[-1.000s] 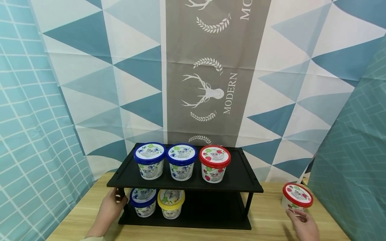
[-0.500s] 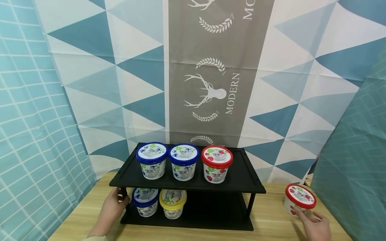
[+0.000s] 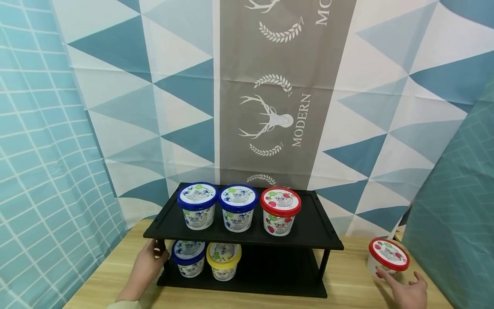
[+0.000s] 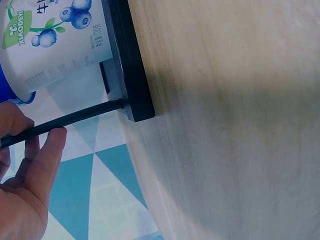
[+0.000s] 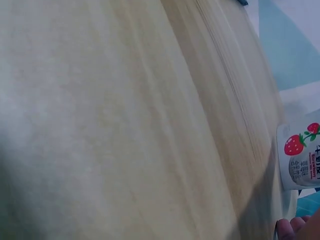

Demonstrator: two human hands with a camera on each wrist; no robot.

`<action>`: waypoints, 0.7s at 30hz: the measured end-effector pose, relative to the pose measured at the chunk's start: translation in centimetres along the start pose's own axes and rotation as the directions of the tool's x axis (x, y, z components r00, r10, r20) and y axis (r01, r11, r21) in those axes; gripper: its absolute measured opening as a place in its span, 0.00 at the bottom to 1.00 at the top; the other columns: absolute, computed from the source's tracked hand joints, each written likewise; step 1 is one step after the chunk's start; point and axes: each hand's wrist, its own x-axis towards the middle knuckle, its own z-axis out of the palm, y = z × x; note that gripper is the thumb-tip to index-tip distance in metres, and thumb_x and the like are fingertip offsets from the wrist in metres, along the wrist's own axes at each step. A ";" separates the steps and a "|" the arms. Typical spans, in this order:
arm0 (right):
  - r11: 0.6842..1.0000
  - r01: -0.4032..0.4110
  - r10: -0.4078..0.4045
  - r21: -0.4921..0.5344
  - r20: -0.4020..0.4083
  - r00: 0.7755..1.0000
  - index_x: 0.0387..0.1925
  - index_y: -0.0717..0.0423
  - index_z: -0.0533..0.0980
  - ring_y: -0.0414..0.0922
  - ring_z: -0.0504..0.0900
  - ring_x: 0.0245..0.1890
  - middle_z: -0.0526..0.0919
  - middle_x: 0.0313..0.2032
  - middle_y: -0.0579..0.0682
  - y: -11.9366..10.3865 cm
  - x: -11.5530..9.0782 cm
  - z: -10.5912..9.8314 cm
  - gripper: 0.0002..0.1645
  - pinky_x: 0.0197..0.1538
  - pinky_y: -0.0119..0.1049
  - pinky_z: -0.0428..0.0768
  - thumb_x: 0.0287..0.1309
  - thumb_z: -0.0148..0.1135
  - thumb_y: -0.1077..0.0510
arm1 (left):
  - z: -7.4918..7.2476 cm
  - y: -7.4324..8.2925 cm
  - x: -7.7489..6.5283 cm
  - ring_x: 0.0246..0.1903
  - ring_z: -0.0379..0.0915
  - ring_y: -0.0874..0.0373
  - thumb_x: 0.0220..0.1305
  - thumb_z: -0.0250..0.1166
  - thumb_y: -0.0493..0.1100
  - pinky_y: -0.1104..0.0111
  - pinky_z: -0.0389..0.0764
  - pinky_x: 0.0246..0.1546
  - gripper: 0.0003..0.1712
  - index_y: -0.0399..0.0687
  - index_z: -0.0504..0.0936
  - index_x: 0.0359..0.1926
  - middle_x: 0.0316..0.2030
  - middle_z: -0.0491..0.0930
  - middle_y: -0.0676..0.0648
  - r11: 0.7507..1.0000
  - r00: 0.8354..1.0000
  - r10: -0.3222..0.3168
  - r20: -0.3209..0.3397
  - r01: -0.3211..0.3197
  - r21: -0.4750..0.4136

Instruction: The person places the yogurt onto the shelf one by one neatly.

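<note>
A black two-tier rack (image 3: pixel 314 227) stands on the wooden table. My left hand (image 3: pixel 144 264) grips its front left post (image 4: pixel 75 116), thumb and fingers on either side in the left wrist view. Beside that hand, a blue-lidded blueberry tub (image 3: pixel 189 259) sits on the lower tier. At the far right, a red-lidded strawberry tub (image 3: pixel 389 257) rests on the table. My right hand (image 3: pixel 411 292) is at its near side, one extended finger against the wall and the others loosely bent. The right wrist view catches only part of this tub (image 5: pixel 302 155) and some fingertips (image 5: pixel 285 229).
On the upper tier stand two blue-lidded tubs (image 3: pixel 198 206) and a red-lidded tub (image 3: pixel 280 210). A yellow-lidded tub (image 3: pixel 224 262) is on the lower tier. Patterned cloth (image 3: pixel 185 86) hangs behind, with teal sheeting (image 3: pixel 459 206) close to the right-hand tub.
My right hand has slid slightly right along the strawberry tub and its fingers have spread apart. The left hand keeps its grip on the post. The whole head view has shifted slightly.
</note>
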 end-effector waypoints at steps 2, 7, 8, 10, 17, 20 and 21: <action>1.000 0.003 -0.003 -0.003 0.006 1.000 0.66 0.62 0.31 0.66 0.46 0.61 0.37 0.64 0.71 0.1 0.4 0.0 0.75 0.61 0.61 0.54 0.31 0.56 0.23 | 0.0 0.0 0.0 0.36 0.74 0.48 0.54 0.55 0.35 0.63 0.78 0.32 0.26 0.41 0.61 0.56 0.38 0.72 0.38 1.000 1.000 -0.004 0.003 0.004 -0.001; 1.000 -0.008 0.009 -0.014 0.030 1.000 0.65 0.62 0.29 0.67 0.46 0.59 0.37 0.64 0.71 0.2 1.2 0.1 0.80 0.60 0.61 0.54 0.24 0.55 0.20 | 0.0 0.0 0.0 0.36 0.74 0.48 0.53 0.55 0.36 0.63 0.78 0.31 0.27 0.40 0.61 0.56 0.38 0.72 0.37 1.000 1.000 -0.011 0.004 0.011 -0.009; 1.000 -0.008 0.009 -0.020 0.031 0.999 0.65 0.62 0.29 0.67 0.46 0.59 0.37 0.63 0.72 0.2 1.4 0.2 0.80 0.60 0.61 0.54 0.25 0.55 0.20 | 0.0 0.0 -0.1 0.36 0.74 0.48 0.53 0.55 0.36 0.63 0.78 0.31 0.27 0.40 0.61 0.56 0.38 0.72 0.37 1.000 1.000 -0.013 0.005 0.013 -0.009; 1.000 -0.009 0.009 -0.010 0.036 0.999 0.65 0.62 0.29 0.67 0.45 0.60 0.36 0.64 0.71 0.1 1.6 0.3 0.79 0.60 0.61 0.53 0.25 0.55 0.21 | 0.0 -0.1 -0.1 0.36 0.74 0.48 0.53 0.55 0.35 0.63 0.78 0.31 0.27 0.39 0.61 0.56 0.38 0.73 0.37 1.000 1.000 -0.015 0.004 0.015 -0.009; 0.999 0.034 -0.036 0.040 0.054 0.998 0.65 0.64 0.29 0.67 0.46 0.60 0.37 0.64 0.71 -0.4 2.0 1.0 0.81 0.59 0.62 0.55 0.24 0.59 0.22 | 0.1 -0.2 0.0 0.36 0.74 0.49 0.53 0.55 0.35 0.63 0.79 0.32 0.26 0.40 0.62 0.55 0.38 0.73 0.38 1.000 1.000 -0.011 -0.010 0.011 -0.005; 0.997 0.048 -0.052 0.053 0.061 0.997 0.65 0.65 0.30 0.67 0.47 0.59 0.38 0.64 0.71 -0.3 2.2 1.3 0.82 0.59 0.62 0.55 0.22 0.59 0.21 | 0.1 -0.2 0.0 0.36 0.74 0.49 0.53 0.55 0.36 0.63 0.78 0.31 0.26 0.40 0.62 0.55 0.38 0.73 0.38 1.000 1.000 -0.010 -0.008 0.010 -0.002; 0.998 0.050 -0.053 0.047 0.058 0.997 0.65 0.66 0.31 0.67 0.48 0.58 0.40 0.64 0.71 -0.3 2.3 1.5 0.82 0.59 0.62 0.55 0.21 0.58 0.21 | 0.2 -0.2 0.0 0.35 0.74 0.49 0.53 0.55 0.36 0.63 0.78 0.31 0.26 0.40 0.62 0.55 0.38 0.73 0.38 1.000 1.000 -0.011 -0.007 0.011 -0.001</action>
